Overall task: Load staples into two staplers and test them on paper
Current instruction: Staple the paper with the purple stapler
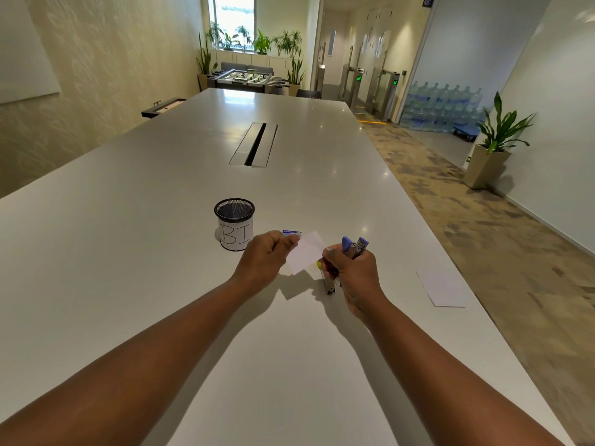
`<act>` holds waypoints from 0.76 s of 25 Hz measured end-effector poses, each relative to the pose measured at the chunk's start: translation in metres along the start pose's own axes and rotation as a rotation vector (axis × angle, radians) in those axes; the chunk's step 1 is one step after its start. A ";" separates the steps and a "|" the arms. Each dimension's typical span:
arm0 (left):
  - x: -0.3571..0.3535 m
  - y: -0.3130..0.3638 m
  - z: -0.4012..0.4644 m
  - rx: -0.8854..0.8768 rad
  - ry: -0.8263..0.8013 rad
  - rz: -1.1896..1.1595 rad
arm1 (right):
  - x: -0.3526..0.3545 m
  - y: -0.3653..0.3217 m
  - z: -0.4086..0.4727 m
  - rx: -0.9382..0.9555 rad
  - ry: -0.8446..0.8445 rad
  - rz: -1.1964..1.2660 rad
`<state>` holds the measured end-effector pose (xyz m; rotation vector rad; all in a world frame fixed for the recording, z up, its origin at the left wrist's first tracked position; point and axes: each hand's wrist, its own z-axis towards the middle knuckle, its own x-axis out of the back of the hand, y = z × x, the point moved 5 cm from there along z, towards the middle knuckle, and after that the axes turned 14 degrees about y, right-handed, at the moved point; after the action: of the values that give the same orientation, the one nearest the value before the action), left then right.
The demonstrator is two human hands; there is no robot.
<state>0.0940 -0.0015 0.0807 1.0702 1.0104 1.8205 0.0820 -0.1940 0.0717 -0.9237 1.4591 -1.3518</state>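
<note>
My left hand (265,252) pinches a small white slip of paper (306,252) and holds it above the white table (161,220). My right hand (351,272) grips a blue stapler (352,247), its blue ends sticking up above my fingers. A yellow bit shows at my thumb, and a metal part (331,284) hangs below the hand; whether this is the second stapler is unclear. The paper's right edge reaches the stapler. A small blue staple box (291,233) lies on the table just behind my left hand.
A black mesh cup (234,222) with a paper label stands left of my hands. A second white sheet (442,289) lies near the table's right edge. A cable slot (254,144) is set in the table's middle. Carpeted floor and a potted plant (492,146) are to the right.
</note>
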 end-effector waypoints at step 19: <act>-0.002 0.004 0.009 0.488 0.070 -0.534 | -0.012 0.014 -0.008 -0.173 -0.070 -0.064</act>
<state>0.1020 -0.0026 0.0873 0.8901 1.6561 1.2113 0.0788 -0.1791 0.0596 -1.1264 1.5208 -1.2404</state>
